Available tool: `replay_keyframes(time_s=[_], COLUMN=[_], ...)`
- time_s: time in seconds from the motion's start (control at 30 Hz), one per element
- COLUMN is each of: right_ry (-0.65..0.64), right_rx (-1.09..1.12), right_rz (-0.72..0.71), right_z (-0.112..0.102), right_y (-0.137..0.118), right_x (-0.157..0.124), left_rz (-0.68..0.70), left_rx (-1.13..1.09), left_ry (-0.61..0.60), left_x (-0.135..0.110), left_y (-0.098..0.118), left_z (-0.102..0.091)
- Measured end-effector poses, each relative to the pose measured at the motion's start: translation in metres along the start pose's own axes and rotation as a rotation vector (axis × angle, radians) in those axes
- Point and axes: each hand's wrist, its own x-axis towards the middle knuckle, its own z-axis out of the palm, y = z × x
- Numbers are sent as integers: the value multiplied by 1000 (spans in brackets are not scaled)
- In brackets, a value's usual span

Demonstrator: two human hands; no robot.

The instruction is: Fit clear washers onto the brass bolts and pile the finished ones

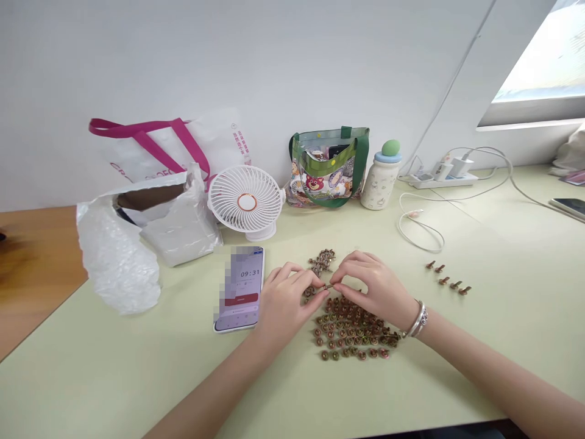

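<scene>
Well, head view: I am looking down at two bare hands over a pale green table (292, 399).
Small metal piece (328, 286): it is sitting between the fingertips of both hands, with the pile behind it and the rows in front.
Left hand (283, 299): its thumb and pointing finger are pinching one end, maybe so the piece is not slipping.
Right hand (371, 283): its thumb and finger are pinching the other end; I cannot tell how hard.
Wrists and arms: both arms are slanting in from below, and the right hand, with its silver bracelet (419, 320), is hanging over the rows.
Rows (342, 333): many pieces are standing close together, perhaps so each is easy to see.
Pile (323, 262): loose pieces are lying just past the fingers, probably for easy reach.
Five pieces (443, 281): they are lying off to the right; I cannot tell why.
Phone (247, 286): it is lying face up beside the left hand, likely so its numbers are showing.
</scene>
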Motion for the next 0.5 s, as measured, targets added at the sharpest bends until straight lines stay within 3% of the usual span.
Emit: replay_keyframes(time_s=[0.5], right_ry=[-114], right_rx=[-207], right_rz=[-24], right_z=[5], right_y=[13], right_x=[2], left_rz=[33], left_rx=[6], left_ry=[3], left_x=[4], left_y=[3], left_z=[-5])
